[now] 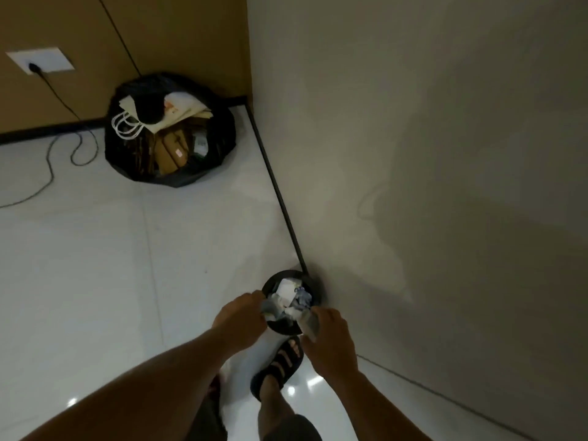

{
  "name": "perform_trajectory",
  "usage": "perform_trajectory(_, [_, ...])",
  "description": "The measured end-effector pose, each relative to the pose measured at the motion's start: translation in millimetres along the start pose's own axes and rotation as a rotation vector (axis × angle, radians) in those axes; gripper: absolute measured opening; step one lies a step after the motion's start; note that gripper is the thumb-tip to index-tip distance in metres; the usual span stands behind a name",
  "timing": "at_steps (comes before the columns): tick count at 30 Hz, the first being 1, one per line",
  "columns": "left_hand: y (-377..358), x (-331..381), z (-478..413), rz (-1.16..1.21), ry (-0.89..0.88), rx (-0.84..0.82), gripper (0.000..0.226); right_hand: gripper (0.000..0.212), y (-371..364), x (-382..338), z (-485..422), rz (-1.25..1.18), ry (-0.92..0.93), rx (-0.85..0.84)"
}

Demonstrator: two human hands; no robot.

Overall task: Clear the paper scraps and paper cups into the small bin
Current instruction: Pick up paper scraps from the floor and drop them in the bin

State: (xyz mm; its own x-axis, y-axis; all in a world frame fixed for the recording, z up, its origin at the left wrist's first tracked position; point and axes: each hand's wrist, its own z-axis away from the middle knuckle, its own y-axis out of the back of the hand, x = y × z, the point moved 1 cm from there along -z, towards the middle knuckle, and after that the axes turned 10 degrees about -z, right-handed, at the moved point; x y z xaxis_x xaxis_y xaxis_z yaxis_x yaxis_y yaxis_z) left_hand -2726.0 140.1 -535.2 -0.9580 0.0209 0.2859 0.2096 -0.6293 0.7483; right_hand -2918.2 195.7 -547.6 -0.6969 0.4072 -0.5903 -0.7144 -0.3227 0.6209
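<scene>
A small black round bin [276,277] stands on the floor against the wall, low in the head view. White and grey paper scraps [288,292] fill it to the top. My left hand [240,316] is at the bin's left rim and grips a grey crumpled piece [269,308]. My right hand [329,332] is at the bin's near right side and holds another grey piece [309,324] over the rim. No paper cup can be made out among the scraps.
A large black rubbish bag [170,128] with paper bags and cardboard stands open in the far corner. A black cable [51,157] runs from a wall socket [39,63] across the white tiled floor. The wall [413,154] runs along the right. My sandalled foot [280,364] stands just before the bin.
</scene>
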Motion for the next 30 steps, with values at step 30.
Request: perform_trajectory(30, [-170,-79,-198,-0.470,-0.397,-0.083,0.086,0.087,-154,133,-148,0.037,-0.280,0.173])
